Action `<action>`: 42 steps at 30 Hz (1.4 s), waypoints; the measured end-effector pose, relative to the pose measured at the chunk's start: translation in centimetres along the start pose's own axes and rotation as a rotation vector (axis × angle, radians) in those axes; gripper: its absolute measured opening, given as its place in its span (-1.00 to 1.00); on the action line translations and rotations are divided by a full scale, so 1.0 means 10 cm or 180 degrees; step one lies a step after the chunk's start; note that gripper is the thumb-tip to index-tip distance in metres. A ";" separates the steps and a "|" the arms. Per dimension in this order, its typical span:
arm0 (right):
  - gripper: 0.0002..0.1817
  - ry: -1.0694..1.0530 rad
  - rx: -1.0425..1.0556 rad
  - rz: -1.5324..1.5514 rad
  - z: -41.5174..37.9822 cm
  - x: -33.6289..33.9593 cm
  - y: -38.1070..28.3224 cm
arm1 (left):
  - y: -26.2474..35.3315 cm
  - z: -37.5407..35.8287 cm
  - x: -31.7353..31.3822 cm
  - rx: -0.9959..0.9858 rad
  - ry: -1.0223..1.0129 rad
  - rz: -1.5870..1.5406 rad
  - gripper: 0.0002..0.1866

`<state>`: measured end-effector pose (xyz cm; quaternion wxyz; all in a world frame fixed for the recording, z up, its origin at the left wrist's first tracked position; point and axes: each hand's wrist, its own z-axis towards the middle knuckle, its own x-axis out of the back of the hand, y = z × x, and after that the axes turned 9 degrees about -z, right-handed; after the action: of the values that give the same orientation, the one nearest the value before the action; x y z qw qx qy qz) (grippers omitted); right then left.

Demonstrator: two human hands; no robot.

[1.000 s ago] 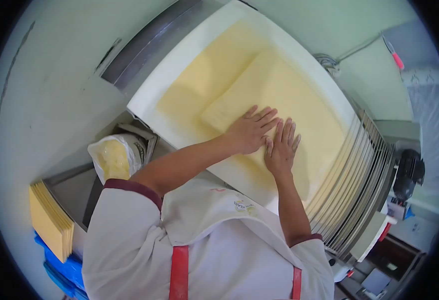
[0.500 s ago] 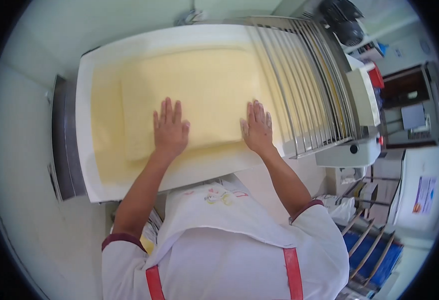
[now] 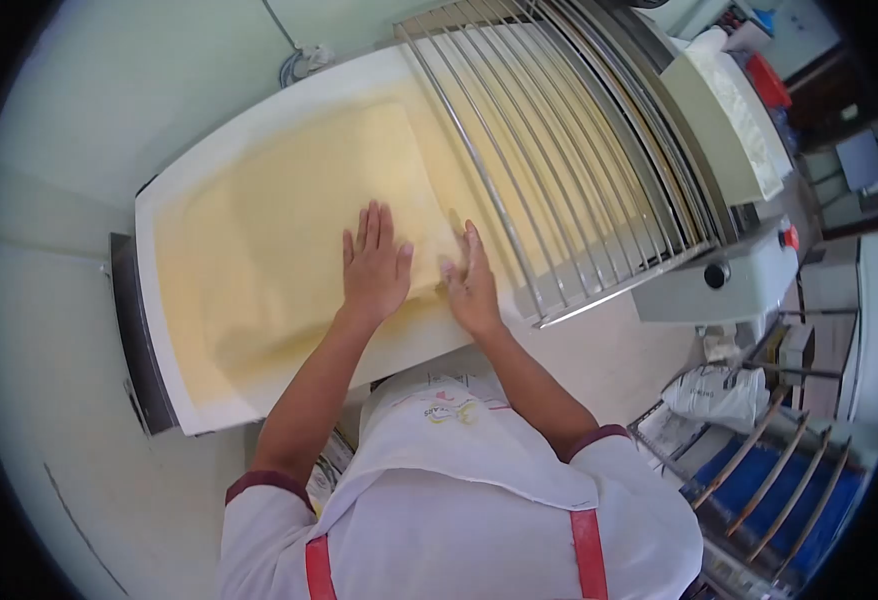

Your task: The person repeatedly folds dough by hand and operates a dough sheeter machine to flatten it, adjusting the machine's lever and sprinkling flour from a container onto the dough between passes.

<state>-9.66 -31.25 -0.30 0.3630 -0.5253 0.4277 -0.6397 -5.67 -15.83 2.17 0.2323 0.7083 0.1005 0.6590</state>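
Two hands are lying flat on the dough [image 3: 299, 220], fingers spread apart, gripping nothing. Left hand [image 3: 374, 265] is pressing palm-down on the near right part of the folded sheet. Right hand [image 3: 474, 280] is resting just beside it, at the dough's right edge, next to the guard [image 3: 559, 160] of metal bars. Dough is lying on the white belt [image 3: 174, 400] of the sheeter, reaching under the guard. Control box [image 3: 729, 275] is sitting right of the guard.
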 end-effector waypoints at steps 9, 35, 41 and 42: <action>-0.42 0.0830 0.0874 -0.2501 0.78 4.91 -0.07 | 0.62 0.46 -0.40 0.0489 0.0238 0.0646 -0.34; -0.53 -0.0960 0.1945 -0.2096 2.16 6.58 2.36 | 5.16 -1.76 -2.52 0.1050 0.1508 -0.2683 -0.68; -0.59 -0.1619 0.0237 0.1262 2.02 6.42 1.93 | 6.29 -1.14 -3.62 0.0932 0.2783 -0.2518 -0.68; -0.58 -0.1842 0.0305 0.1459 2.03 6.39 1.92 | 6.38 -1.05 -3.71 0.1149 0.3060 -0.2582 -0.68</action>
<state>-1.21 -100.16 6.61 0.6269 -0.5575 0.3835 -0.3862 -30.53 -86.01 -1.00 0.2692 0.2685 0.5614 0.7350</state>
